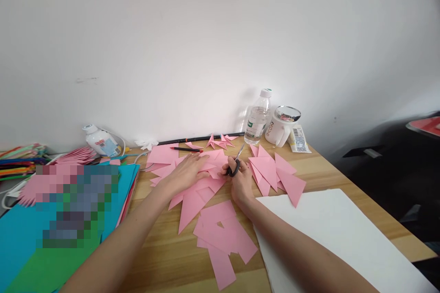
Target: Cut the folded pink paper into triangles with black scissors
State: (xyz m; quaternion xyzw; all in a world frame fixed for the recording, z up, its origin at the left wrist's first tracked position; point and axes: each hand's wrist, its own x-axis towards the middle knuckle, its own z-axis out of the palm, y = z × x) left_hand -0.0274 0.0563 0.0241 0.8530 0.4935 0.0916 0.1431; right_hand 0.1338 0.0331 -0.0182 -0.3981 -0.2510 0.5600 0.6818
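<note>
A pair of black-handled metal scissors (pixel 236 162) is gripped by the right hand (pixel 240 182), whose fingers are closed through the handle loops, with the blades pointed up and away toward the wall. Just left of the scissors, the left hand (pixel 187 170) is laid flat, fingers spread and holding nothing, on a loose heap of pink paper pieces (pixel 201 183) spread over the light wooden bench (pixel 161 247). Directly right of the scissors, a fan of pink paper triangles (pixel 275 174) is laid on the bench, and nearer the viewer than the scissors a stack of pink paper rectangles (pixel 223 238) is seen. A large white sheet of paper (pixel 330 238) is spread right of that stack. Beyond the scissors, against the wall, a clear plastic water bottle with a white cap (pixel 257 119) and a white mug with a shiny metal lid (pixel 281 127) are stood side by side, with small folded pink paper shapes (pixel 220 141) just left of the bottle. A red and black pencil (pixel 187 149) is laid beyond the left hand. Far left of the scissors, blue and green paper sheets (pixel 20 247) are stacked, and a white glue bottle (pixel 99 141) is seen lying beyond them.
</note>
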